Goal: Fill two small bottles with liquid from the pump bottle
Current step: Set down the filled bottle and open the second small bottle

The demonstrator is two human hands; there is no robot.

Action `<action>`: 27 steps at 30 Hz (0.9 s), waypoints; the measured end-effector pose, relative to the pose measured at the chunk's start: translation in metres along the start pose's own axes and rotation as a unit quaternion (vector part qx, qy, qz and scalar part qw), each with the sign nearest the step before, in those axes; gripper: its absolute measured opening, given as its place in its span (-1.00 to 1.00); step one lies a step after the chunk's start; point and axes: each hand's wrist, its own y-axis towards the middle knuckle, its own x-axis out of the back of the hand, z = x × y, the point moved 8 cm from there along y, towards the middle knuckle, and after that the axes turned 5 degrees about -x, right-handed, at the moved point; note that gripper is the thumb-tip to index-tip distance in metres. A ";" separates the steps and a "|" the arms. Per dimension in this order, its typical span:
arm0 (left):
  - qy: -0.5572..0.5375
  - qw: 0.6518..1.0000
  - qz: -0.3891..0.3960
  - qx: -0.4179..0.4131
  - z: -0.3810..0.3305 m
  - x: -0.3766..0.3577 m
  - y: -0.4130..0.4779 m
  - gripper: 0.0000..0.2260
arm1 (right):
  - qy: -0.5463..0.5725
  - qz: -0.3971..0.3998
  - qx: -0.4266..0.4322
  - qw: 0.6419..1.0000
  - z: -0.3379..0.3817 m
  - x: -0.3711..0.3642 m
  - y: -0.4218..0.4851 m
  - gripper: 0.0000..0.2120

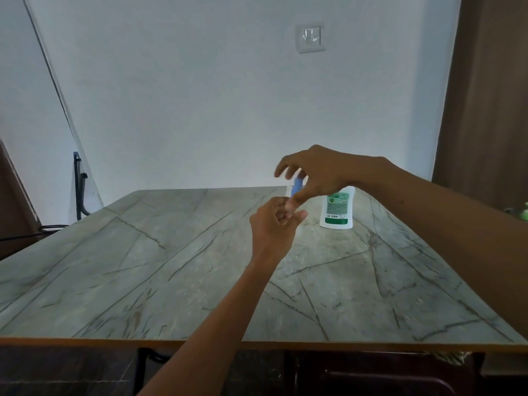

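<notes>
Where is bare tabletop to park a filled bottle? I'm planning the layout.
The table is bare left of the left hand and along the near edge. It is crowded far right, around the pump bottle and right hand.

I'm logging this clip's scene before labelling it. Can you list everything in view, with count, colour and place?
Table: one, grey-green marble pattern, fills the foreground.
Pump bottle: one, white with green label, upright on the table's far right; top hidden behind the right hand.
Small bottle: one seen, blue, between the two hands above the far table; partly hidden and blurred.
Wall switch: one, white, on the back wall.
Curtain: one, brown, right edge.
Green object: one, far right edge, cut off.
Left hand: fingers curled under the small bottle.
Right hand: fingers over the small bottle's top.
</notes>
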 end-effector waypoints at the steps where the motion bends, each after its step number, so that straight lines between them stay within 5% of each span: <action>1: 0.001 1.000 -0.005 -0.001 0.001 0.001 0.000 -0.80 | -0.035 -0.013 -0.014 0.999 -0.002 0.001 0.001 -0.53; 7: -0.002 1.000 0.004 -0.012 0.001 0.005 0.000 -0.81 | -0.037 -0.025 0.020 0.999 0.006 -0.002 0.000 -0.87; 13: 0.006 1.000 0.011 -0.008 0.003 0.007 -0.002 -0.81 | 0.003 -0.006 0.009 1.000 0.002 -0.003 0.001 -0.54; 20: -0.005 1.000 0.003 -0.018 0.009 0.007 -0.002 -0.75 | -0.027 -0.035 0.029 0.999 0.007 -0.006 0.002 -0.82; 24: -0.004 1.000 -0.005 -0.014 0.013 0.010 -0.002 -0.69 | -0.006 -0.021 0.019 1.000 0.002 -0.006 0.001 -0.61; 27: -0.012 1.000 -0.002 -0.012 0.014 0.010 -0.001 -0.74 | -0.015 -0.056 0.028 0.998 0.001 -0.006 0.004 -0.68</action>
